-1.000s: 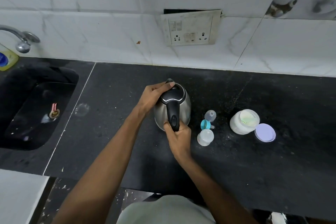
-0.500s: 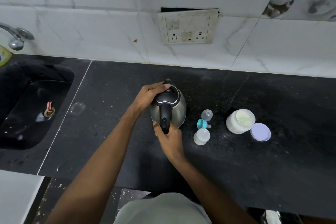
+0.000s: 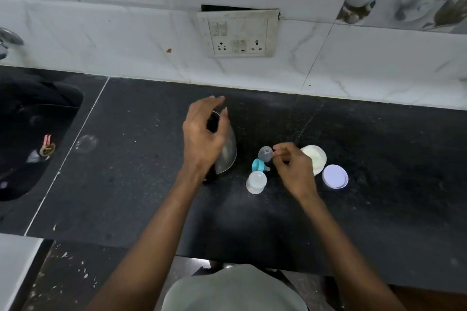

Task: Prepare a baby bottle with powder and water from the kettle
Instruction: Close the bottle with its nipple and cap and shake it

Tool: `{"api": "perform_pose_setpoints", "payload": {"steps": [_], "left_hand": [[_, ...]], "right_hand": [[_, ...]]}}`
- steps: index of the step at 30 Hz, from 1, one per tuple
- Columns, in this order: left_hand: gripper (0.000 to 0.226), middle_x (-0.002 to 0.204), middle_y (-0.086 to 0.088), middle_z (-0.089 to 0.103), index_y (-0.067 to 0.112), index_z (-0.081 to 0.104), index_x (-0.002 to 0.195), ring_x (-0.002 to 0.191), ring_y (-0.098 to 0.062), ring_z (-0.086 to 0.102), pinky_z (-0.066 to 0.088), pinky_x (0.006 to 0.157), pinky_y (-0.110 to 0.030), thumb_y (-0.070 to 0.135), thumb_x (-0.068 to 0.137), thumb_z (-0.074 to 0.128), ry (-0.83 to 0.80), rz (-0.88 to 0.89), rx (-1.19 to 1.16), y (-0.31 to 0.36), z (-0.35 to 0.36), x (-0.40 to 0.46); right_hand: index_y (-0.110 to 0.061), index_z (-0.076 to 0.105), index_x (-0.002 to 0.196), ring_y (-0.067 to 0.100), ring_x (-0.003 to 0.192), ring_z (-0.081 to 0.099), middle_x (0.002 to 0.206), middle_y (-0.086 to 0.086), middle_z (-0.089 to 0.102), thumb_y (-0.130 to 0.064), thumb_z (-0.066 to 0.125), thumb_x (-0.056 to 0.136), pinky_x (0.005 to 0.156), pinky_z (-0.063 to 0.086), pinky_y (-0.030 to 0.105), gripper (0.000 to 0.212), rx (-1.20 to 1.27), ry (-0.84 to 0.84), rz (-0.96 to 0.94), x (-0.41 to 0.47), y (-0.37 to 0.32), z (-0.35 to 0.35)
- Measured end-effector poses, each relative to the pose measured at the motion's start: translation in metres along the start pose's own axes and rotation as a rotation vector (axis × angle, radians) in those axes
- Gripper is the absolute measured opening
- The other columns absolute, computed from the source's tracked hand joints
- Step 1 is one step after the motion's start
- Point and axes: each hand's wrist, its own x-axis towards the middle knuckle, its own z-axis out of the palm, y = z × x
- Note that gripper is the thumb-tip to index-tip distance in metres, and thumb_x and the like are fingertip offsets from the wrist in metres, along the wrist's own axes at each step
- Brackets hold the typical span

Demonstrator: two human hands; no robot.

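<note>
My left hand (image 3: 202, 139) hovers with loose, spread fingers over the kettle (image 3: 226, 151), gripping nothing. My right hand (image 3: 294, 168) has curled fingers right beside the bottle (image 3: 265, 153); I cannot tell if it pinches anything. The teal ring (image 3: 257, 164), cap (image 3: 256, 182), powder tub (image 3: 316, 159) and lid (image 3: 334, 176) sit on the counter (image 3: 141, 184).

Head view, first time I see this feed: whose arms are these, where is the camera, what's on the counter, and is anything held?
No machine: a person's two bare arms, filmed from a camera on their head, looking down. On the black counter stand a steel kettle, a small bottle, a teal ring with teat, a clear cap, an open powder jar and its lid. The left hand hovers open over the kettle. The right hand, fingers curled, is at the bottle; a grip isn't clear.
</note>
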Motion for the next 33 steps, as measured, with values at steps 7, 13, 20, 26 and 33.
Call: {"api": "perform_pose_setpoints", "payload": {"steps": [7, 13, 20, 26, 33], "left_hand": [[0.031, 0.119, -0.005, 0.074, 0.006, 0.074, 0.124, 0.111, -0.017, 0.067, 0.054, 0.100, -0.034, 0.009, 0.093, 0.077, -0.228, -0.059, -0.013, 0.011, 0.046, -0.058], [0.057, 0.125, 0.000, 0.068, 0.012, 0.068, 0.133, 0.115, -0.010, 0.062, 0.051, 0.102, -0.031, 0.038, 0.085, 0.083, -0.525, -0.329, 0.003, -0.025, 0.064, -0.120], [0.071, 0.127, -0.001, 0.066, 0.014, 0.064, 0.138, 0.117, -0.015, 0.062, 0.041, 0.099, -0.013, 0.029, 0.075, 0.094, -0.661, -0.405, 0.025, -0.044, 0.072, -0.146], [0.061, 0.122, 0.003, 0.068, 0.018, 0.067, 0.132, 0.109, -0.007, 0.062, 0.035, 0.093, 0.000, 0.026, 0.077, 0.093, -0.623, -0.428, 0.033, -0.049, 0.081, -0.150], [0.054, 0.126, 0.003, 0.068, 0.019, 0.066, 0.133, 0.112, -0.001, 0.061, 0.038, 0.097, -0.003, 0.023, 0.084, 0.088, -0.604, -0.407, -0.002, -0.054, 0.082, -0.154]], "right_hand": [[-0.016, 0.074, 0.117, 0.026, 0.099, 0.071, 0.112, 0.006, 0.074, -0.007, 0.069, 0.089, 0.088, 0.057, 0.039, 0.030, -0.374, -0.272, -0.075, 0.030, 0.039, 0.008], [-0.014, 0.068, 0.121, 0.031, 0.103, 0.068, 0.115, 0.011, 0.067, -0.015, 0.066, 0.092, 0.082, 0.054, 0.039, 0.029, -0.683, -0.369, -0.133, 0.032, 0.063, 0.038], [-0.013, 0.063, 0.124, 0.032, 0.097, 0.067, 0.117, 0.012, 0.060, -0.012, 0.061, 0.096, 0.078, 0.050, 0.039, 0.029, -0.734, -0.321, -0.095, 0.031, 0.068, 0.051], [-0.014, 0.065, 0.122, 0.031, 0.095, 0.067, 0.116, 0.011, 0.060, -0.018, 0.059, 0.099, 0.075, 0.050, 0.038, 0.024, -0.730, -0.317, -0.104, 0.034, 0.073, 0.051], [-0.012, 0.066, 0.114, 0.030, 0.097, 0.069, 0.110, 0.009, 0.068, -0.028, 0.059, 0.101, 0.075, 0.051, 0.039, 0.022, -0.690, -0.269, -0.133, 0.025, 0.064, 0.046]]}}
